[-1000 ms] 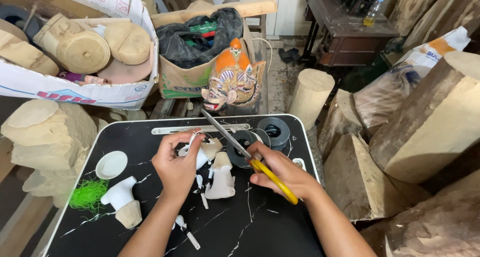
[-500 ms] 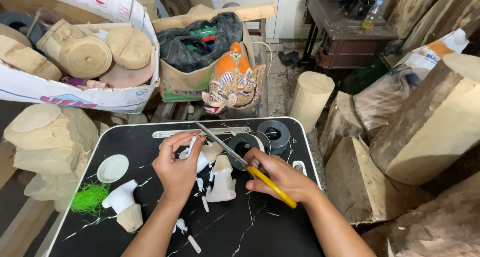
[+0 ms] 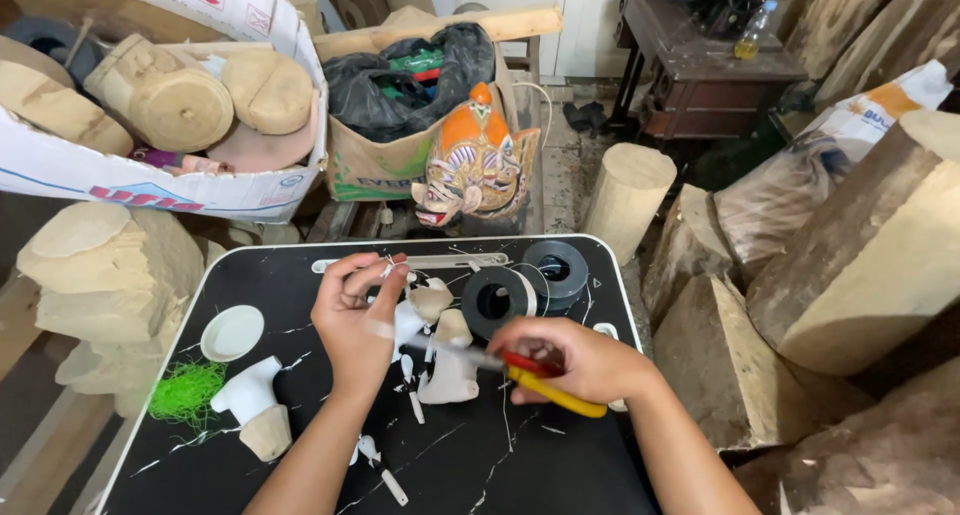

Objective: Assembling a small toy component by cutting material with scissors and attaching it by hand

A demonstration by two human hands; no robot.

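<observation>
Far left of the hands, a cardboard box (image 3: pixel 150 165) is holding rough wooden blocks, with more pale wood lumps (image 3: pixel 110 275) sitting below it beside the counter (image 3: pixel 520 465). On the black counter, left of the left hand (image 3: pixel 355 325), a white lid (image 3: pixel 232 333), a tuft of green fibre (image 3: pixel 185 393) and a white-and-tan carved piece (image 3: pixel 255 410) are lying. The left hand is pinching a small white scrap (image 3: pixel 385 270) between its fingertips, raised above pale carved pieces (image 3: pixel 445 360) that are resting between the two hands. The right hand (image 3: pixel 580 360) is gripping yellow-and-red-handled scissors (image 3: pixel 545 385), its fingers curled round the handles and the blades pointing toward the left hand; the blades are too blurred to judge. Just beyond the right hand, two black tape rolls (image 3: pixel 525 285) are lying side by side. Past the counter, a painted orange mask (image 3: pixel 475 160) is leaning against a bag-filled box (image 3: pixel 400 165). Right of the right hand, large logs (image 3: pixel 860 265) are crowding the floor.
</observation>
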